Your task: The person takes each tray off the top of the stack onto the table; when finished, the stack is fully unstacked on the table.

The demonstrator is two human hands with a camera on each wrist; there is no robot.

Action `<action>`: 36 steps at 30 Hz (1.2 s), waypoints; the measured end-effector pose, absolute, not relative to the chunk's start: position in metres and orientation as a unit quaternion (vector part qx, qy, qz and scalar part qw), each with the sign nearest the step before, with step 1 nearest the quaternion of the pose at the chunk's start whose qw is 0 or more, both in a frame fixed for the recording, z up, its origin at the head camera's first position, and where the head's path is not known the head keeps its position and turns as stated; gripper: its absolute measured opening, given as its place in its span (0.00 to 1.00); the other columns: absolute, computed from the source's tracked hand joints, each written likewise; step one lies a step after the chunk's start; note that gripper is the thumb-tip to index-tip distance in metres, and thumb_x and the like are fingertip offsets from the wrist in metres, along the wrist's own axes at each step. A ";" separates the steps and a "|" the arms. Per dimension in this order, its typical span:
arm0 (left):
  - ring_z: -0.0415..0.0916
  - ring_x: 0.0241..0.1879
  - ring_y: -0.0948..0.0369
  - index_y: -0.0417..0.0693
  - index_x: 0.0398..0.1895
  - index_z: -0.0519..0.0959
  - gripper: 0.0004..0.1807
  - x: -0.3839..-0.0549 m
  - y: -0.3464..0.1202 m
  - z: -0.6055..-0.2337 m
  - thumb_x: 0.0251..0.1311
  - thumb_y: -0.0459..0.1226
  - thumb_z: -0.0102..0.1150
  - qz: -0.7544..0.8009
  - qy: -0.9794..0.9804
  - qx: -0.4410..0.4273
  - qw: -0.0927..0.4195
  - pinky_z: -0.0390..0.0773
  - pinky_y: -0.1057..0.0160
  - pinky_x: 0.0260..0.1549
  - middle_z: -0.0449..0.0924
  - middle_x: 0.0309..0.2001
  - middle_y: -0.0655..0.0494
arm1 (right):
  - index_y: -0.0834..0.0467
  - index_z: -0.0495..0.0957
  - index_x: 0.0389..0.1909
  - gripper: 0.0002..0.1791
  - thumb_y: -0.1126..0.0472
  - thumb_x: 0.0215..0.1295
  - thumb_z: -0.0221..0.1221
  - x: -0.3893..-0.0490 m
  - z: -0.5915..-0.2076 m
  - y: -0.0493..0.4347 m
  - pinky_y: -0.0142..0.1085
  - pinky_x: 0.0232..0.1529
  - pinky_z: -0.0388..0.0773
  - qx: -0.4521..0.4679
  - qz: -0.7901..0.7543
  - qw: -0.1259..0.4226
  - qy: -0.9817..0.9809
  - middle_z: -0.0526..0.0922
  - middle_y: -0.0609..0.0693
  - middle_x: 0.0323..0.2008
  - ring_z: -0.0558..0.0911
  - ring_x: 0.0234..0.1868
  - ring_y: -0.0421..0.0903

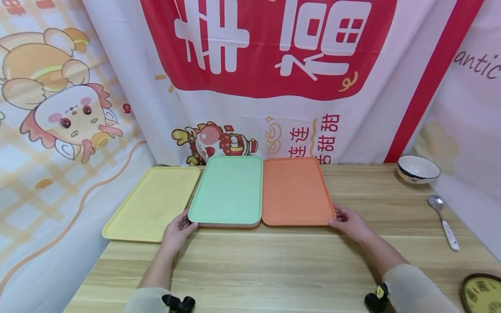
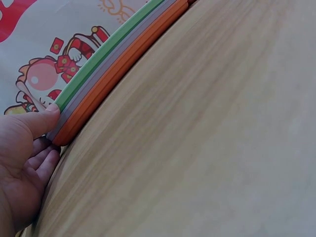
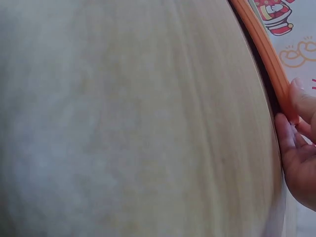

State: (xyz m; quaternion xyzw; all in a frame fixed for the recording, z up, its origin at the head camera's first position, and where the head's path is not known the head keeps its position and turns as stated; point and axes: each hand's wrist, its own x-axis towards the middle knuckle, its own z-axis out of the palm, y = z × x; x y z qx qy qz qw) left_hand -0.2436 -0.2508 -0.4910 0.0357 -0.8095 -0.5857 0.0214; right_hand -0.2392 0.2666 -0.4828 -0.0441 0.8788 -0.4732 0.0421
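My left hand (image 1: 178,232) grips the near left corner of a stack of trays, its thumb at the green rim and its fingers low by the corner. Topmost is a mint-green tray (image 1: 228,191); the left wrist view shows a lavender tray (image 2: 98,81) and an orange tray (image 2: 106,84) below it. On the stack's right, side by side with it, is another orange tray (image 1: 295,191). My right hand (image 1: 352,224) pinches that tray's near right corner, thumb on the rim and fingers underneath. In the right wrist view, a dark gap shows under the orange edge (image 3: 269,59).
A yellow tray (image 1: 156,200) lies left of the stack, close to my left hand. Toward the right stand a white bowl (image 1: 419,168) and a spoon (image 1: 444,221). A round patterned item (image 1: 483,293) is cut off at the lower right. Printed cloth (image 1: 352,121) hangs behind the table.
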 end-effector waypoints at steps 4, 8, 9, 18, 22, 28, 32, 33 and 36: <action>0.61 0.70 0.40 0.32 0.73 0.56 0.39 -0.242 -0.251 -0.493 0.63 0.34 0.62 -0.585 -0.810 0.021 0.035 0.65 0.53 0.70 0.61 0.69 0.28 | 0.72 0.59 0.70 0.39 0.60 0.64 0.64 -0.241 -0.481 0.265 0.25 0.39 0.77 -0.042 -0.451 0.048 0.890 0.80 0.66 0.50 0.77 0.44 0.46; 0.62 0.69 0.39 0.30 0.72 0.57 0.40 -0.241 -0.251 -0.496 0.62 0.36 0.65 -0.578 -0.815 0.012 0.049 0.69 0.55 0.68 0.62 0.67 0.26 | 0.73 0.59 0.69 0.39 0.60 0.64 0.64 -0.242 -0.479 0.263 0.27 0.39 0.76 -0.044 -0.441 0.059 0.894 0.79 0.65 0.50 0.76 0.44 0.48; 0.62 0.69 0.40 0.30 0.72 0.57 0.40 -0.241 -0.251 -0.496 0.62 0.36 0.64 -0.580 -0.813 0.015 0.047 0.69 0.55 0.68 0.62 0.68 0.26 | 0.74 0.59 0.69 0.39 0.60 0.64 0.64 -0.242 -0.479 0.263 0.27 0.39 0.76 -0.047 -0.439 0.060 0.895 0.79 0.66 0.51 0.76 0.45 0.48; 0.59 0.72 0.44 0.34 0.74 0.54 0.38 -0.243 -0.253 -0.492 0.64 0.30 0.60 -0.591 -0.806 0.037 0.011 0.62 0.56 0.71 0.59 0.71 0.31 | 0.73 0.58 0.70 0.41 0.58 0.63 0.66 -0.241 -0.472 0.259 0.33 0.40 0.81 -0.046 -0.442 0.065 0.893 0.78 0.68 0.51 0.77 0.47 0.54; 0.60 0.71 0.44 0.33 0.74 0.54 0.37 -0.243 -0.252 -0.492 0.64 0.30 0.59 -0.592 -0.805 0.036 0.015 0.63 0.55 0.71 0.60 0.70 0.31 | 0.72 0.59 0.70 0.40 0.56 0.64 0.64 -0.241 -0.462 0.250 0.49 0.52 0.82 -0.050 -0.429 0.033 0.901 0.73 0.73 0.58 0.76 0.54 0.64; 0.59 0.72 0.44 0.34 0.74 0.54 0.38 -0.242 -0.252 -0.491 0.65 0.30 0.59 -0.590 -0.807 0.036 0.014 0.63 0.54 0.71 0.60 0.71 0.31 | 0.68 0.61 0.70 0.37 0.58 0.65 0.63 -0.246 -0.454 0.219 0.57 0.62 0.76 -0.071 -0.459 0.006 0.885 0.68 0.73 0.64 0.72 0.62 0.68; 0.59 0.72 0.44 0.34 0.74 0.54 0.37 -0.242 -0.252 -0.491 0.65 0.30 0.59 -0.590 -0.806 0.036 0.014 0.62 0.55 0.71 0.60 0.71 0.31 | 0.66 0.60 0.71 0.38 0.57 0.65 0.64 -0.251 -0.453 0.191 0.57 0.65 0.74 -0.084 -0.474 0.028 0.876 0.67 0.71 0.65 0.70 0.65 0.67; 0.59 0.72 0.44 0.34 0.74 0.54 0.37 -0.242 -0.252 -0.491 0.65 0.30 0.59 -0.590 -0.806 0.036 0.014 0.63 0.55 0.71 0.60 0.71 0.32 | 0.65 0.60 0.71 0.38 0.57 0.65 0.63 -0.252 -0.453 0.183 0.56 0.65 0.74 -0.085 -0.476 0.035 0.875 0.67 0.71 0.66 0.70 0.65 0.67; 0.60 0.72 0.44 0.34 0.74 0.55 0.37 -0.242 -0.251 -0.491 0.65 0.30 0.59 -0.590 -0.807 0.037 0.017 0.63 0.56 0.71 0.60 0.71 0.32 | 0.62 0.60 0.72 0.38 0.56 0.65 0.63 -0.255 -0.453 0.160 0.55 0.67 0.73 -0.079 -0.485 0.060 0.869 0.66 0.67 0.68 0.70 0.67 0.64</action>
